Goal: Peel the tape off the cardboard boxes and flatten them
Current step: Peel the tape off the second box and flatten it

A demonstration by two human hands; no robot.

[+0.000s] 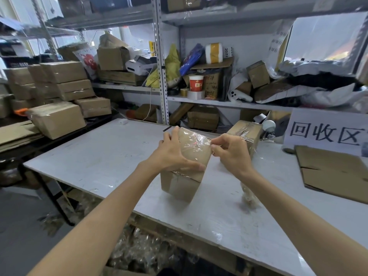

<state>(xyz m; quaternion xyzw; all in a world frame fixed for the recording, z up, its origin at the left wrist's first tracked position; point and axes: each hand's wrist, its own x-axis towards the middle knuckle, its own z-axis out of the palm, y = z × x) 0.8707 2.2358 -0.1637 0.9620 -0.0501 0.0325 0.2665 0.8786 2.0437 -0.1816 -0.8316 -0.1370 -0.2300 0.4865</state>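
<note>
A brown cardboard box (182, 186) stands tilted on the white table (103, 156), its top face wrapped in clear tape (194, 143). My left hand (173, 154) grips the box's top, fingers over the far edge and thumb along the near edge. My right hand (233, 152) pinches the tape at the box's right top corner. A second taped box (247, 132) stands just behind my right hand. A crumpled wad of peeled tape (249, 196) lies on the table to the right of the box.
Flattened cardboard (334, 172) lies at the table's right, below a white sign (326, 130). Stacked taped boxes (59, 84) fill a dark side table on the left. Cluttered metal shelves (199, 80) stand behind. Loose tape scraps (143, 250) pile up under the table's front edge.
</note>
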